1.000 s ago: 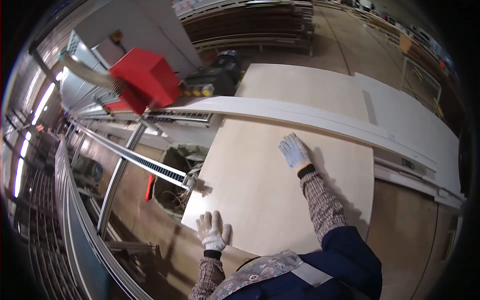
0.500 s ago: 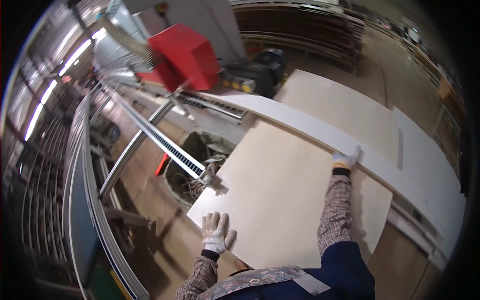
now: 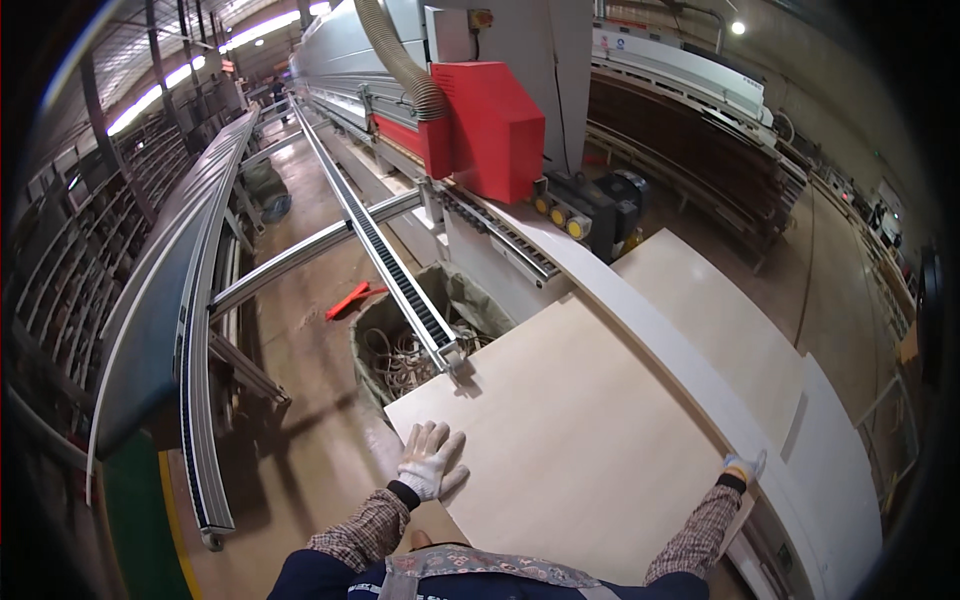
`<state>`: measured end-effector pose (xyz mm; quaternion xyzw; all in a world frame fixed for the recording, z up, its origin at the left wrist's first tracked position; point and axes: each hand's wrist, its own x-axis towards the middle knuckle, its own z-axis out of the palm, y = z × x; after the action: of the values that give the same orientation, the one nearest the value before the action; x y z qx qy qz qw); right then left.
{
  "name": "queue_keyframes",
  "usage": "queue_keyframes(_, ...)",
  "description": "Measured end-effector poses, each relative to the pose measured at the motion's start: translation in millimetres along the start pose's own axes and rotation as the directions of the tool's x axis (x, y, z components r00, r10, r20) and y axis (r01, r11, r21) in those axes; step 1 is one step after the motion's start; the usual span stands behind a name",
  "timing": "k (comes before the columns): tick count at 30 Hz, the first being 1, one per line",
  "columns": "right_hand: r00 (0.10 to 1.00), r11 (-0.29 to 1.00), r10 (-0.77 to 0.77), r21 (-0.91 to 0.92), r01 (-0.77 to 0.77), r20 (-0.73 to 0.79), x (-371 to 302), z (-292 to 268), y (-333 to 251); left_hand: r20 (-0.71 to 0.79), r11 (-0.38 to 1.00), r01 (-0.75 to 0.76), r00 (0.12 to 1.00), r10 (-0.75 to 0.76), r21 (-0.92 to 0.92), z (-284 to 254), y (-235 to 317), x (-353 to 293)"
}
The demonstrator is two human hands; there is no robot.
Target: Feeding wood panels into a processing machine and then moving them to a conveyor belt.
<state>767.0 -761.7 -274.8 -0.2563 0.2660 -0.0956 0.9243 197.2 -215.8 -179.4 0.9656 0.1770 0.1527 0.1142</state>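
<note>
A large pale, flat panel (image 3: 560, 430) lies in front of me, its far end close to the machine. My left hand (image 3: 432, 462), in a white glove, rests flat on the panel's left edge with its fingers spread. Farther right, my right hand (image 3: 744, 467), also gloved, is at the panel's right edge against the long white rail (image 3: 655, 325). Its fingers look stretched out toward the rail, and their undersides are hidden. A roller arm (image 3: 400, 275) ends just at the panel's left edge.
Ahead stands a long machine with a red housing (image 3: 490, 130) and a dark motor (image 3: 600, 205). A sack of strip offcuts (image 3: 400, 360) sits under the roller arm. Another pale panel (image 3: 715, 330) lies beyond the rail. A conveyor frame (image 3: 200, 400) runs along the left.
My view has tilted up and shifted, showing more of the machine. My right hand is nearer the close end of the panel's right edge. My left hand stays on the left edge.
</note>
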Motion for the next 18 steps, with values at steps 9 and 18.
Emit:
queue_keyframes(9, 0.915, 0.820, -0.389, -0.412, 0.397, 0.107, -47.2, -149.5, -118.4, -0.030, 0.967, -0.251, 0.968, 0.250, -0.042, -16.4, 14.6, 76.1)
queue_keyframes(18, 0.758, 0.610, -0.648, -0.545, 0.575, 0.075, -248.8, -291.0, -185.4, 0.136, 0.617, -0.782, 0.603, 0.786, -0.094, -13.6, 138.3, 200.3)
